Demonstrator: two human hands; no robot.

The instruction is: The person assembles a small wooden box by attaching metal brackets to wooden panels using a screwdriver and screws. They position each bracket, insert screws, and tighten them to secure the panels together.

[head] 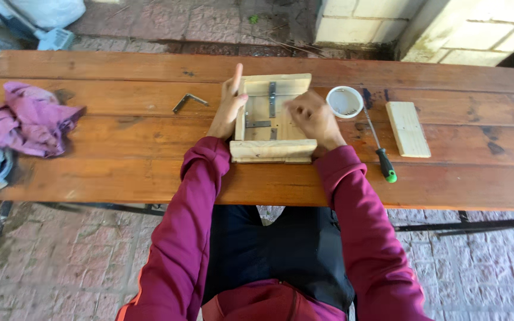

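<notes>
The wooden plank surface (pixel 120 178) carries a small open wooden frame (pixel 272 119) near its front edge, already joined on three sides, with metal brackets (pixel 272 98) lying flat inside it. A loose wood block (pixel 407 128) lies well right of the frame, and a spare angle bracket (pixel 189 101) left of it, so assembly looks partway done. The left hand (pixel 229 104), fingers extended, braces the frame's left wall. The right hand (pixel 312 116) rests curled over its right side; blur hides any held piece. A screwdriver (pixel 379 148) and a white cup (pixel 344 101) sit just right of the frame.
</notes>
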